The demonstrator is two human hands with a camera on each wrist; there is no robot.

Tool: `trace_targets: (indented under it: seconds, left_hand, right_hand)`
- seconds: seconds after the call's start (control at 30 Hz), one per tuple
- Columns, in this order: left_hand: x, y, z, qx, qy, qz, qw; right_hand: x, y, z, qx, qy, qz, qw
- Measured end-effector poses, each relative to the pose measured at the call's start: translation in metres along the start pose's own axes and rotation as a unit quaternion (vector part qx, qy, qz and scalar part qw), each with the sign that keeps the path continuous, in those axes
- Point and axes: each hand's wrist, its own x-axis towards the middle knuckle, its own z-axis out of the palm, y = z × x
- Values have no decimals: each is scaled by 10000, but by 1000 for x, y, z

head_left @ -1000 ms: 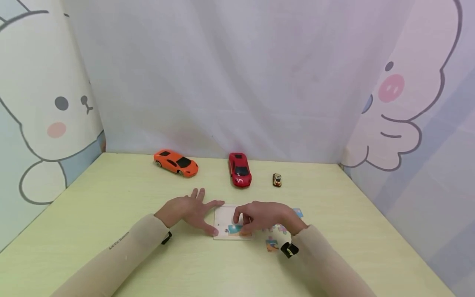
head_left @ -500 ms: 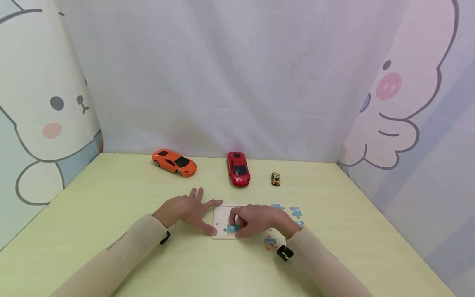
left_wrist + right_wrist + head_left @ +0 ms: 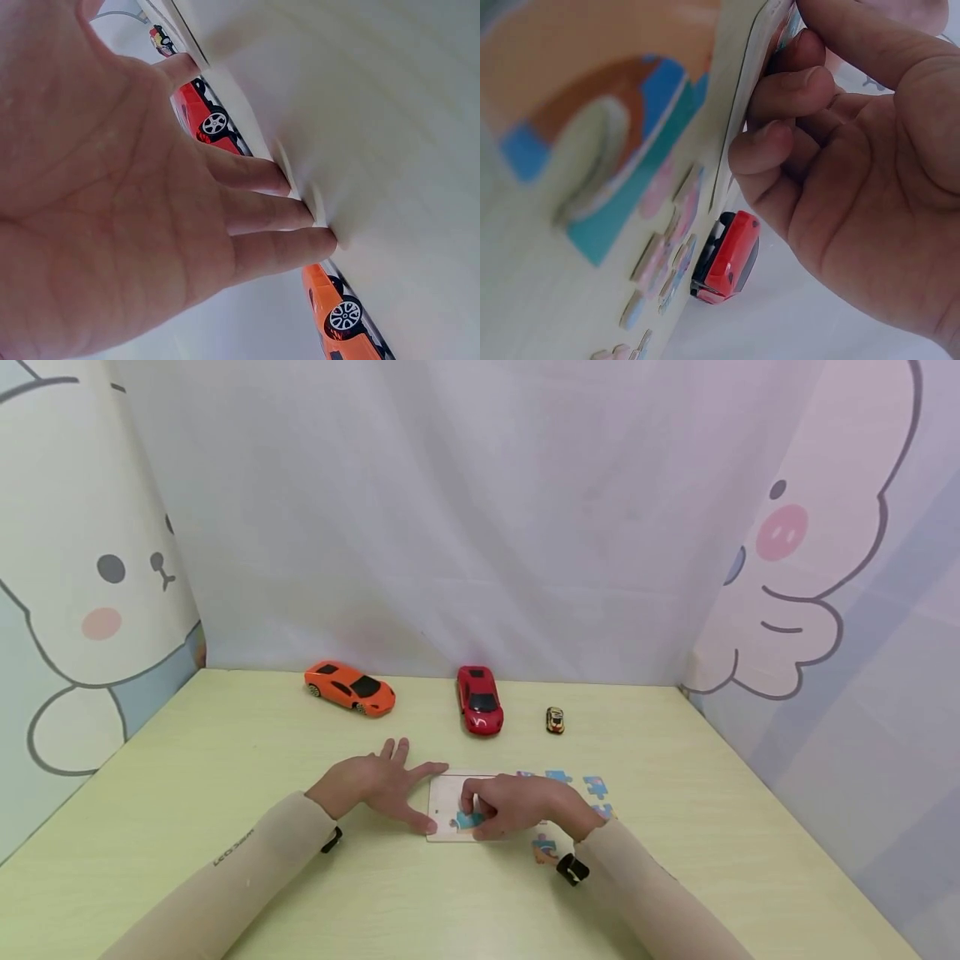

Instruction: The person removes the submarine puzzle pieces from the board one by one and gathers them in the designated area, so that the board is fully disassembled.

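A pale puzzle tray point(image 3: 442, 789) lies flat on the table in the head view. A teal and orange jigsaw piece point(image 3: 468, 821) is in its lower part. My right hand point(image 3: 517, 803) pinches this piece with curled index finger and thumb, covering the tray's right part. In the right wrist view the other fingers point(image 3: 791, 90) curl beside the tray's edge. My left hand point(image 3: 378, 785) lies spread at the tray's left side, thumb on the lower left corner and index finger at the upper left one. In the left wrist view its other fingers point(image 3: 270, 210) reach the table.
Several loose jigsaw pieces point(image 3: 596, 787) lie right of the tray, partly behind my right hand; one brown and blue piece point(image 3: 544, 847) is nearer me. Along the back stand an orange toy car point(image 3: 349, 688), a red toy car point(image 3: 480, 700) and a tiny yellow toy car point(image 3: 555, 720).
My right hand has shifted slightly left over the tray, its index finger coming down onto the jigsaw piece. The left hand has kept its place. The whole head view has drifted a little.
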Motion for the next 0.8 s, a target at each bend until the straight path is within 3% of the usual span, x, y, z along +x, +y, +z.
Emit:
trace_targets:
  seconds: [0.8]
  left_hand:
    - [1, -1, 1, 2, -25, -75, 10000]
  right_hand:
    - [4, 1, -2, -123, 235, -173, 9995]
